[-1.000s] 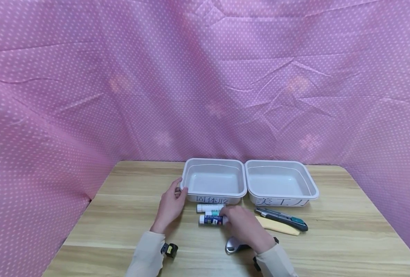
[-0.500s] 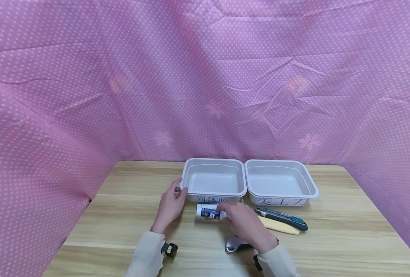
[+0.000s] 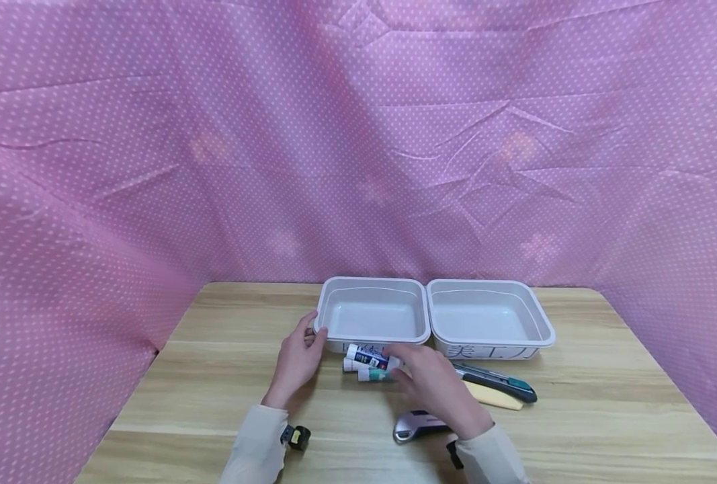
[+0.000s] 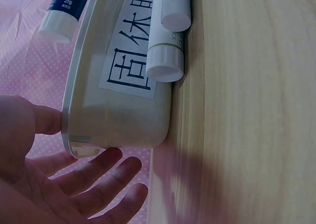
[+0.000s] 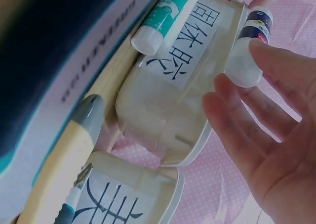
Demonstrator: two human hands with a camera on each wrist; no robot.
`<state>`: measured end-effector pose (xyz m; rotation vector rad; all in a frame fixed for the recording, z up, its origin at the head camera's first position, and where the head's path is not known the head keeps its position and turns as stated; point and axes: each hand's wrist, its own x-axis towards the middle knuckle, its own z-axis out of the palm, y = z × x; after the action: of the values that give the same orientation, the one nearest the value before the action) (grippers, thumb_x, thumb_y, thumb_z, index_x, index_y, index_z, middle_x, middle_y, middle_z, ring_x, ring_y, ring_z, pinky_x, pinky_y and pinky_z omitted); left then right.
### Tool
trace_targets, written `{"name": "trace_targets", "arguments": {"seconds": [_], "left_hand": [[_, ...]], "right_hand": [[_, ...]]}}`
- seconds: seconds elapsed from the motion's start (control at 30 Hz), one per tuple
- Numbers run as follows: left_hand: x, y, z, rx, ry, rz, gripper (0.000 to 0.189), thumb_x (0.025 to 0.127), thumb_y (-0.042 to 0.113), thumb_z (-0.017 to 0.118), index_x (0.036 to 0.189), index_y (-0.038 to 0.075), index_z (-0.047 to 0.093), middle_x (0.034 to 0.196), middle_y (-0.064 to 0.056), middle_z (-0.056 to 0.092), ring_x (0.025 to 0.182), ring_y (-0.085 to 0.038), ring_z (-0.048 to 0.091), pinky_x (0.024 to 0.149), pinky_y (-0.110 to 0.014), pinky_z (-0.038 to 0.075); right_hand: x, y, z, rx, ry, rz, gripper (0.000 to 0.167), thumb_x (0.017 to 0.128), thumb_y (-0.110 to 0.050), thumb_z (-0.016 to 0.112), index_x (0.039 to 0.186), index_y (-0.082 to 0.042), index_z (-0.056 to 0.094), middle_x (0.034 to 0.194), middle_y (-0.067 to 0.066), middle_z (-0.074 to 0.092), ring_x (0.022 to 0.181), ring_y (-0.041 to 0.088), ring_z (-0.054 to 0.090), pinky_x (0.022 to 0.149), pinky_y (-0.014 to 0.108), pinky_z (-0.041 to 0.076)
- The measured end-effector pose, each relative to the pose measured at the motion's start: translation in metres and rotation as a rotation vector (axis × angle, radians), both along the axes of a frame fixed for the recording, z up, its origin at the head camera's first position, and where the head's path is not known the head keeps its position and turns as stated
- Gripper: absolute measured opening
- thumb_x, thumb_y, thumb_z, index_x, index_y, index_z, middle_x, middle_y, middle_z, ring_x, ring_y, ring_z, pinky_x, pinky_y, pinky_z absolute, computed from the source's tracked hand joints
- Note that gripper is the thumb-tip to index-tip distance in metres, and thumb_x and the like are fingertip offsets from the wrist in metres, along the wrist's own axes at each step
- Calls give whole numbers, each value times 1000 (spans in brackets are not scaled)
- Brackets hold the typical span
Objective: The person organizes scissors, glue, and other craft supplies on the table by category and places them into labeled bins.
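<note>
My right hand (image 3: 433, 383) pinches a glue stick (image 3: 371, 357) with a dark blue label by one end, thumb against fingers. It is raised in front of the left white plastic box (image 3: 373, 341), level with its rim in the right wrist view. Beneath it lie a white glue stick (image 4: 165, 61) and a teal-labelled glue stick (image 3: 373, 375), close against the box's front wall with its printed paper label (image 4: 131, 41). My left hand (image 3: 296, 366) holds the left front corner of that box, thumb at the rim and fingers round the side.
A second white box (image 3: 491, 351) stands right of the first, rims side by side. In front of it lie a black and teal utility knife (image 3: 500, 383) and a yellow-handled knife (image 3: 496, 396). A grey utility knife (image 3: 415, 425) lies below my right hand. Pink dotted cloth (image 3: 358, 168) hangs behind.
My right hand has lifted the blue glue stick from the front of the group and moved it up toward the box, past the other two. My left hand stays at the box corner.
</note>
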<state>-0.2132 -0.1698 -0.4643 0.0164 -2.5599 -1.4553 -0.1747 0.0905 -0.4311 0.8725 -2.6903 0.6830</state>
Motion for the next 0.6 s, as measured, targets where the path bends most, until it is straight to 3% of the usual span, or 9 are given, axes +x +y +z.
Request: {"name": "trace_targets", "arguments": {"seconds": [0.3,0.6], "left_hand": [[1,0,-1,4,-8,0,53,105,22,58,152,3,44,128,-27,67,113,-35,70,97,-48,58],[2,-1,-1,8,-2,-3,53,105,23,57,153,3,44,128,-27,67,114,-36,70,97,-48,59]], "right_hand": [[-2,7,3,-48,39,-88,30,86,-15,83,115,-18,73,101,-4,76,82,14,69,71,31,58],[-6,19,10,-80,-11,-156,27,88,-12,81,113,-14,72,106,1,76,88,16,70,78,37,60]]}}
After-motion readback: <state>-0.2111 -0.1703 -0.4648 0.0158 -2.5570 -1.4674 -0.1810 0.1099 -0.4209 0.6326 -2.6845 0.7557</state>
